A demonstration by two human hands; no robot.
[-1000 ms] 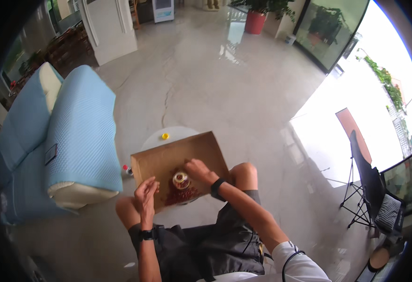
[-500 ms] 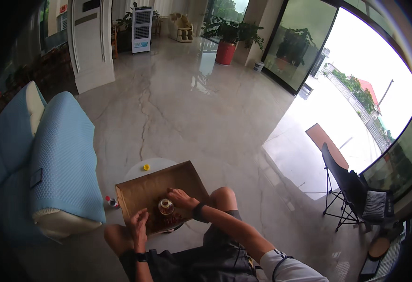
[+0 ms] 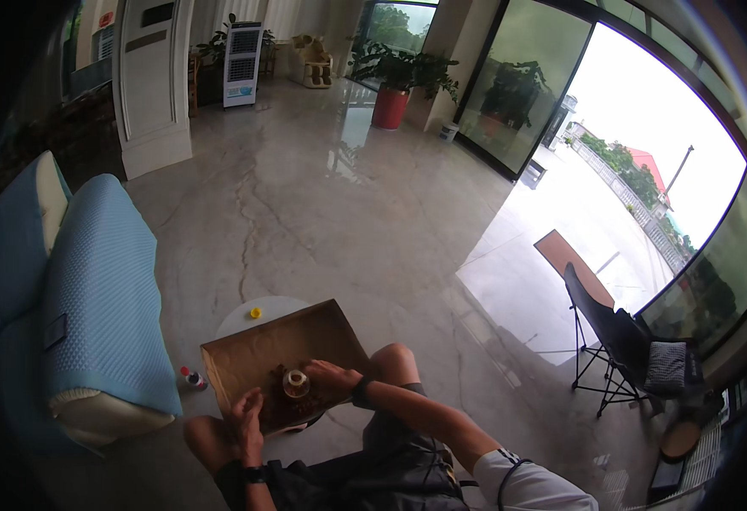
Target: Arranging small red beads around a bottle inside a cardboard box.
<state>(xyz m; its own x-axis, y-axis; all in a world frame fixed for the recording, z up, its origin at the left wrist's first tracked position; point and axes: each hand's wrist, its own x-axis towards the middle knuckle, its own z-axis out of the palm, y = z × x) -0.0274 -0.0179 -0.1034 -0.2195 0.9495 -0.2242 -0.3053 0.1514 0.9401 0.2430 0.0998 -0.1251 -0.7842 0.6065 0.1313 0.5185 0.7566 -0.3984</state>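
Right hand is down in the cardboard tray, fingers curled close beside a small round jar — too small here to tell whether they actually grip it. Left hand rests at the tray's near edge, fingers loosely spread, holding nothing. The jar sits among dark bits in the tray, over a white round counter. Blue sofa to the left, folding chair well apart on the right.
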